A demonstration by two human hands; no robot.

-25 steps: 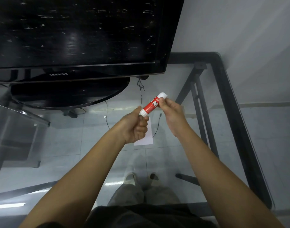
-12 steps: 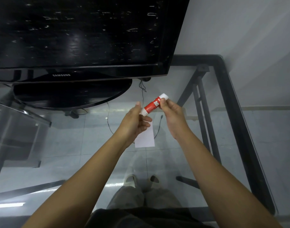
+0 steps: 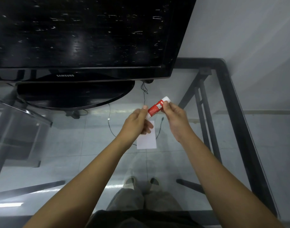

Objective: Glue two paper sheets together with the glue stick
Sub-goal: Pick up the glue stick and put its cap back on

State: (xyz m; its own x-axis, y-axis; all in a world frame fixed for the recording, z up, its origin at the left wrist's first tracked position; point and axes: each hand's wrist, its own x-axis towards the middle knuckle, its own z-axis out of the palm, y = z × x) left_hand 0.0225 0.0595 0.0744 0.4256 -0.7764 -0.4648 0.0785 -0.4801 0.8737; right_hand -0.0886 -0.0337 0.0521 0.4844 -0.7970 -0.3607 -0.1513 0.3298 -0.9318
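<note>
Head view, one frame, looking down through a clear glass table top with a black metal frame (image 3: 231,102).

I log a red glue stick with white ends and white lettering (image 3: 157,106), held in the air above the glass, roughly over the middle of the table and nearer its right edge than its left. It sits tilted, upper white end pointing up and to the right, lower end down and to the left.

Right hand (image 3: 175,120): thumb and fingers pinched on the upper part of the red barrel, just below the white end.

Left hand (image 3: 136,123): fingers curled loosely, thumb raised, touching or just at the lower end of the stick. That lower end is hidden behind the fingers and the hand is blurred, so I cannot tell whether it grips the cap or only rests against it.

A small white rectangular paper sheet (image 3: 146,139) lies flat on the glass directly below the hands, its upper part covered by the left hand. I see one sheet outline only; whether a second lies on it I cannot tell.

At the far left of the table stands a large black flat-screen television on an oval glossy stand (image 3: 75,94), screen dark. A thin black cable (image 3: 145,96) hangs below its right corner. Through the glass I see pale floor tiles (image 3: 91,142) and the person's grey shoes (image 3: 131,182).
</note>
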